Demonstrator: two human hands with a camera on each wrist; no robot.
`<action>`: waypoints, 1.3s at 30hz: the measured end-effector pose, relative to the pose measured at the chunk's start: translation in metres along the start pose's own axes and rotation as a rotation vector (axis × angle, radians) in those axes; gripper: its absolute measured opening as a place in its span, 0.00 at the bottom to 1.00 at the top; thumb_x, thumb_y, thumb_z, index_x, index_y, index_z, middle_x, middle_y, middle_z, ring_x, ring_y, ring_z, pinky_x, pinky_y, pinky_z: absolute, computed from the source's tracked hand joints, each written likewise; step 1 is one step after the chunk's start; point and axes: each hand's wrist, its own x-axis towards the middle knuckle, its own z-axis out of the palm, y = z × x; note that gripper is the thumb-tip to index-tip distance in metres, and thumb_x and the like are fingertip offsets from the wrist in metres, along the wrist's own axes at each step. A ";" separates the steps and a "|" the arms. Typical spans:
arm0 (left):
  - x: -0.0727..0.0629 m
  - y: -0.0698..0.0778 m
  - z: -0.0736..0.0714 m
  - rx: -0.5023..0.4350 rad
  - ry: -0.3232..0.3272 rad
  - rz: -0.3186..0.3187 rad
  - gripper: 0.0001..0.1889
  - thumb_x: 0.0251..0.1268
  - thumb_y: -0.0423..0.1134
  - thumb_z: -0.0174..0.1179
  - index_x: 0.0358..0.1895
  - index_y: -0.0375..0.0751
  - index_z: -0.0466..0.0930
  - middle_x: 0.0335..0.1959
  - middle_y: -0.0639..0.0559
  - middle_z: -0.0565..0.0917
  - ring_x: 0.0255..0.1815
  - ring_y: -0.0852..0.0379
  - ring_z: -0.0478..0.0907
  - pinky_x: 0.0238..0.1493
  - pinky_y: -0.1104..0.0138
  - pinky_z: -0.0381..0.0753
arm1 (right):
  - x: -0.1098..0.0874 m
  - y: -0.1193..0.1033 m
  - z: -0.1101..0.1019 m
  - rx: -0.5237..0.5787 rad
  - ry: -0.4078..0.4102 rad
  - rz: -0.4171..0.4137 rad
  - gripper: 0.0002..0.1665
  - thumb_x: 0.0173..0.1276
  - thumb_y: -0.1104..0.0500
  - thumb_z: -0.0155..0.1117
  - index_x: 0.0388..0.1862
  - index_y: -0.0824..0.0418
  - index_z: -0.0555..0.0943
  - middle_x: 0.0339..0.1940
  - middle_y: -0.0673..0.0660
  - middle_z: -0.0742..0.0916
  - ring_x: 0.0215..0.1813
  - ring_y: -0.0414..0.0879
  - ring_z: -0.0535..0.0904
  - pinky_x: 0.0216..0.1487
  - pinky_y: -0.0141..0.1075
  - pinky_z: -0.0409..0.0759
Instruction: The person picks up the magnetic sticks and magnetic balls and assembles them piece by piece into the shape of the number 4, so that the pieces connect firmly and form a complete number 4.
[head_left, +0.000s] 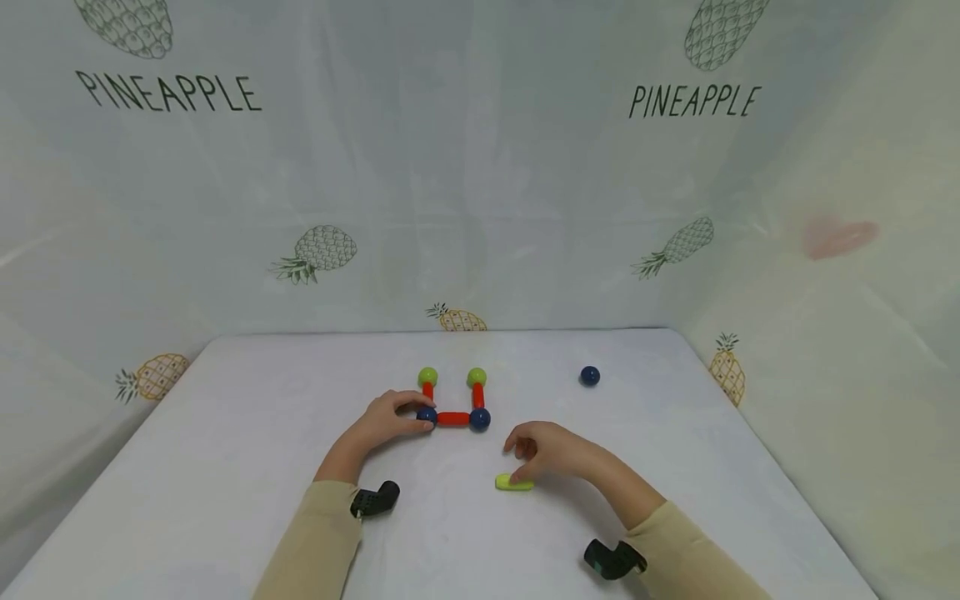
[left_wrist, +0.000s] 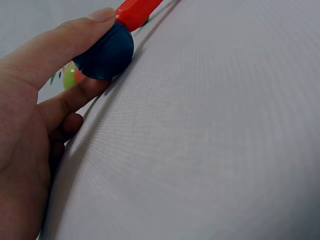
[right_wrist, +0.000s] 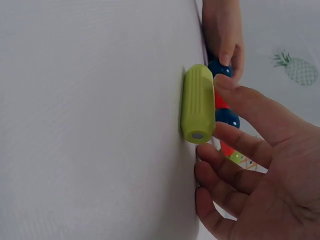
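Observation:
A U-shaped build lies flat on the table: a red rod (head_left: 453, 419) joins two dark blue balls, and two more red rods run back from these to green balls (head_left: 477, 377). My left hand (head_left: 392, 417) pinches the left blue ball (left_wrist: 111, 52) between thumb and forefinger. To the right and nearer me, a short ribbed yellow-green rod (right_wrist: 198, 105) lies on the table, a grey disc in its end face. My right hand (head_left: 553, 448) is over it, thumb tip at its side, forefinger apart from it in the head view, other fingers loosely bent.
A loose dark blue ball (head_left: 590, 376) sits at the back right of the white-covered table (head_left: 225, 467). Behind the table hangs a pale curtain (head_left: 465, 183) with pineapple prints. Each wrist bears a black camera (head_left: 615, 560) near the sleeve's cuff.

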 end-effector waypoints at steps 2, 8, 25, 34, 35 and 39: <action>0.000 0.001 -0.001 -0.004 0.001 0.004 0.16 0.51 0.51 0.74 0.45 0.59 0.85 0.50 0.54 0.79 0.57 0.48 0.69 0.62 0.43 0.64 | 0.001 0.000 0.000 -0.002 -0.013 -0.002 0.20 0.51 0.57 0.80 0.41 0.55 0.81 0.32 0.51 0.79 0.37 0.45 0.73 0.37 0.37 0.73; 0.000 0.003 -0.001 0.004 -0.001 -0.033 0.17 0.51 0.53 0.74 0.45 0.60 0.85 0.51 0.54 0.78 0.58 0.47 0.68 0.61 0.42 0.64 | 0.001 -0.001 0.001 -0.017 -0.057 -0.008 0.18 0.50 0.57 0.81 0.37 0.54 0.81 0.28 0.49 0.79 0.33 0.44 0.72 0.34 0.35 0.71; 0.000 0.003 0.001 0.007 0.000 -0.038 0.17 0.51 0.53 0.74 0.45 0.60 0.85 0.50 0.54 0.78 0.58 0.47 0.68 0.61 0.42 0.64 | 0.000 -0.012 0.005 -0.013 -0.113 -0.015 0.16 0.51 0.65 0.79 0.35 0.53 0.82 0.26 0.50 0.78 0.32 0.43 0.72 0.33 0.33 0.71; -0.001 0.003 0.001 0.005 0.001 -0.040 0.17 0.51 0.52 0.74 0.45 0.60 0.85 0.50 0.54 0.78 0.58 0.47 0.68 0.61 0.42 0.65 | -0.001 -0.019 0.005 -0.031 -0.118 0.005 0.15 0.52 0.65 0.78 0.35 0.52 0.82 0.28 0.50 0.79 0.33 0.44 0.72 0.34 0.34 0.72; -0.001 0.003 0.001 0.005 0.001 -0.037 0.17 0.51 0.52 0.74 0.45 0.59 0.85 0.50 0.54 0.78 0.58 0.48 0.68 0.61 0.42 0.65 | -0.001 -0.020 0.005 -0.031 -0.119 0.008 0.14 0.53 0.65 0.78 0.35 0.52 0.83 0.28 0.50 0.79 0.34 0.44 0.73 0.34 0.34 0.73; -0.001 0.004 0.000 0.002 -0.001 -0.023 0.16 0.52 0.51 0.74 0.45 0.59 0.85 0.50 0.54 0.78 0.58 0.48 0.68 0.61 0.43 0.65 | -0.001 -0.024 0.004 -0.038 -0.115 0.010 0.13 0.55 0.64 0.77 0.36 0.50 0.84 0.29 0.49 0.79 0.35 0.45 0.73 0.36 0.35 0.74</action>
